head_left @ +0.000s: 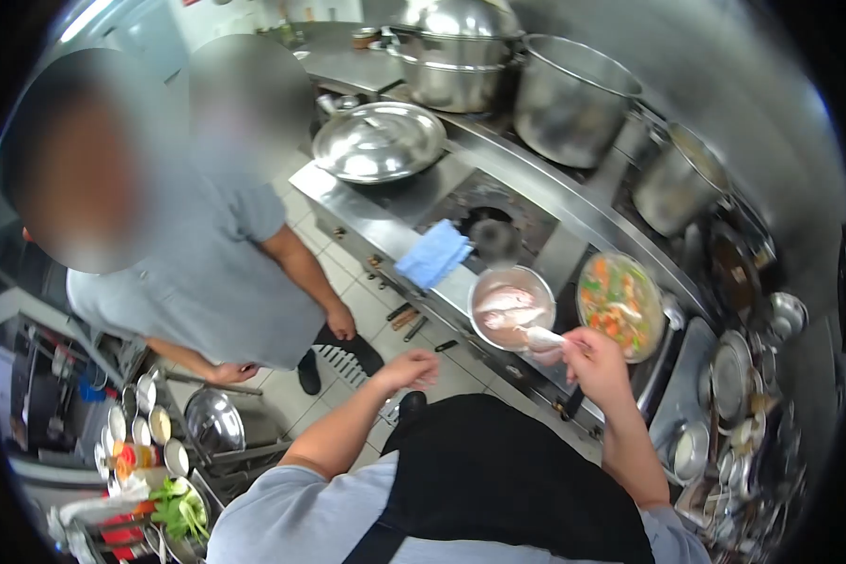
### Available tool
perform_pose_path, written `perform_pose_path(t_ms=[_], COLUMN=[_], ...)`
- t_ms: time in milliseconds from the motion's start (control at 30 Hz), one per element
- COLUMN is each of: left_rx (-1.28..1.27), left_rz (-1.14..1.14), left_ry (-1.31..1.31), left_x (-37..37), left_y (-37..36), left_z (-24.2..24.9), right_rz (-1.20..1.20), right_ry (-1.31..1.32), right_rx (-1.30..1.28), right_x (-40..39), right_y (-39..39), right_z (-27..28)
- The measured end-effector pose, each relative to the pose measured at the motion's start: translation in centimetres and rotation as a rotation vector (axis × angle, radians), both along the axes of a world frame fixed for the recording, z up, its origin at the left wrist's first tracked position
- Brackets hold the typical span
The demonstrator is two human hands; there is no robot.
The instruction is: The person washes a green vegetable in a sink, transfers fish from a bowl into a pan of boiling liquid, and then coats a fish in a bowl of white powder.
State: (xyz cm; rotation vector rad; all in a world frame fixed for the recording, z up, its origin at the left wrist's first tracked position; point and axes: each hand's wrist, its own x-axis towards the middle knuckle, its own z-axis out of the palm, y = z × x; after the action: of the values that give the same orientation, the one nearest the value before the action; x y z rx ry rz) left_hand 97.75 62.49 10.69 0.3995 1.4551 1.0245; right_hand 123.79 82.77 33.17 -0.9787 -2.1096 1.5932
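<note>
My right hand is closed, pinching one end of a pale fish at the near right rim of a round metal bowl. More pinkish fish lie inside the bowl, in what looks like reddish liquid. My left hand hangs over the floor to the left of the bowl, its fingers loosely bent with nothing seen in them. Right of the bowl, a clear-sided container holds chopped orange, green and white vegetables. A folded blue cloth rests on the stove edge beyond the bowl.
Large steel pots and a lidded wok stand along the stove. On the left, a person in a grey shirt stands close by, one hand near a dark slotted object. Bowls and greens fill the lower left; stacked dishes line the right.
</note>
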Motion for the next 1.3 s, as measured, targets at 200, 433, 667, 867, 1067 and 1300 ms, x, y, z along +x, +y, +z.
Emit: perform_pose_path(t_ms=[200, 433, 667, 867, 1067, 1300], left_rx=[-0.704, -0.777, -0.359, -0.304, -0.332, -0.658], left_rz=[-0.981, -0.687, -0.749, -0.246, -0.805, -0.535], left_ry=[0.847, 0.560, 0.989, 0.834, 0.985, 0.697], left_x=[-2.9, 0.3, -3.9, -2.3, -2.9, -1.4], left_y=[-13.2, -18.4, -12.2, -8.8, -13.0, -16.5], left_z=[-15.3, -13.3, -19.6, -10.4, -17.7, -13.7], right_rz=[0.011, -0.045, -0.055, -0.039, -0.066, -0.070], right_ry=[-0.045, -0.038, -0.075, -0.034, 0.018, 0.005], right_rx=[-0.007, -0.067, -0.014, -0.009, -0.018, -0.047], right_x=[0.9, 2.1, 2.0, 1.9, 2.5, 3.1], right_y=[-0.2, 0.4, 0.3, 0.5, 1.1, 1.7], right_z=[-0.3, -2.1, -1.7, -2.1, -2.7, -3.6])
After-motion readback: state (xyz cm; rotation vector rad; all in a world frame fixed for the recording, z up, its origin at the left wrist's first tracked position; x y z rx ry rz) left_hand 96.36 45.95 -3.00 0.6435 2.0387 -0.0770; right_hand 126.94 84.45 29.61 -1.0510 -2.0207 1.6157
